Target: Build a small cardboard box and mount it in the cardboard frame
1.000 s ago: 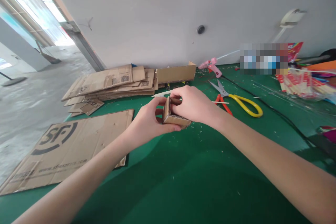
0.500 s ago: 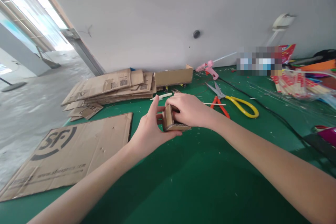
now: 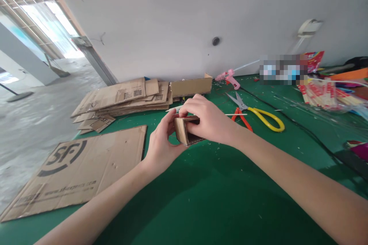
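Held piece: small folded cardboard piece (image 3: 184, 132), pinched between both hands just above the green table (image 3: 218, 199), ahead of the person's chest line.
Long axis: runs roughly left to right, tilted, with the corrugated open edge towards the camera.
Left hand (image 3: 161, 143): fingers closed on the piece's left end, thumb below, fingertips curled over the far side.
Right hand (image 3: 208, 120): lies over the top and right end, fingers pressed together on the upper flap; it covers more of the piece than the left.
Nearer hand: both in contact; neither has to reach.
Change from earlier frame: the piece sat lower, close to the table, under a flatter right hand; it is now raised and tipped, and the left fingers have closed in.
Beyond the right fingers: yellow-handled scissors (image 3: 258, 115), then a pink glue gun (image 3: 228, 77).
Beyond the left fingers: stacked cardboard sheets (image 3: 123, 93); nearer, a large printed cardboard sheet (image 3: 77, 170).
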The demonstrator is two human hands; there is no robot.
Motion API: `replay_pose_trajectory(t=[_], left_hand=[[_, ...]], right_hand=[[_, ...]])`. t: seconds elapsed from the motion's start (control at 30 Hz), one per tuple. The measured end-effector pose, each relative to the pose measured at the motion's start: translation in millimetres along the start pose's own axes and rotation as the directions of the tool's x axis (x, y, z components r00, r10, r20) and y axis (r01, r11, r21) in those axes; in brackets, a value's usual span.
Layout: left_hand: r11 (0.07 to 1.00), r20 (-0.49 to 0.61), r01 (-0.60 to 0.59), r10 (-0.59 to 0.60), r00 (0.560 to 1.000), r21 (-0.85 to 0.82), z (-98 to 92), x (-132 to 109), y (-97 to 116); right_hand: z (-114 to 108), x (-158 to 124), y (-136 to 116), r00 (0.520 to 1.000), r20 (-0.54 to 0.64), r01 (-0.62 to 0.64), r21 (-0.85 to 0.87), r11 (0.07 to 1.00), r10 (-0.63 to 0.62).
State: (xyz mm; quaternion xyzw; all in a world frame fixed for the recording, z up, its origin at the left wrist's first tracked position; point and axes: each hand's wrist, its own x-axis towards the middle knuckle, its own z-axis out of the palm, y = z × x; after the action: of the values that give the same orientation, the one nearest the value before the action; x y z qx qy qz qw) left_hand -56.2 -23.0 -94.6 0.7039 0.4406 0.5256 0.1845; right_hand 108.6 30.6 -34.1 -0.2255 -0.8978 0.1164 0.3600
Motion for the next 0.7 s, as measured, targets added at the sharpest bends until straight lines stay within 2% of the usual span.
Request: replay_pose_trajectory(t=[0.13, 0.33, 0.4, 0.53, 0.7], left_hand=[[0.977, -0.018, -0.206, 0.207, 0.978, 0.052, -7.8, -0.4, -1.1], [0.917, -0.077, -0.376, 0.388, 0.918, 0.132, -16.0, 1.8, 4.9], [0.905, -0.079, -0.39, 0.407, 0.91, 0.169, -18.1, 2.1, 6.7], [0.904, -0.049, -0.365, 0.384, 0.922, 0.223, -21.0, 1.9, 6.6], [0.909, -0.032, -0.342, 0.359, 0.933, 0.24, -21.0, 1.7, 5.9]], right_hand=[[-8.1, 1.7, -14.3, 0.994, -0.04, 0.108, 0.036, 0.994, -0.106], [-19.3, 4.1, -32.1, 0.974, -0.085, 0.208, -0.012, 0.978, -0.208], [-20.5, 5.1, -34.0, 0.966, -0.085, 0.244, -0.037, 0.969, -0.246], [-21.0, 6.0, -33.1, 0.95, -0.071, 0.302, -0.053, 0.952, -0.306], [-21.1, 4.8, -31.8, 0.954, -0.06, 0.29, -0.065, 0.955, -0.294]])
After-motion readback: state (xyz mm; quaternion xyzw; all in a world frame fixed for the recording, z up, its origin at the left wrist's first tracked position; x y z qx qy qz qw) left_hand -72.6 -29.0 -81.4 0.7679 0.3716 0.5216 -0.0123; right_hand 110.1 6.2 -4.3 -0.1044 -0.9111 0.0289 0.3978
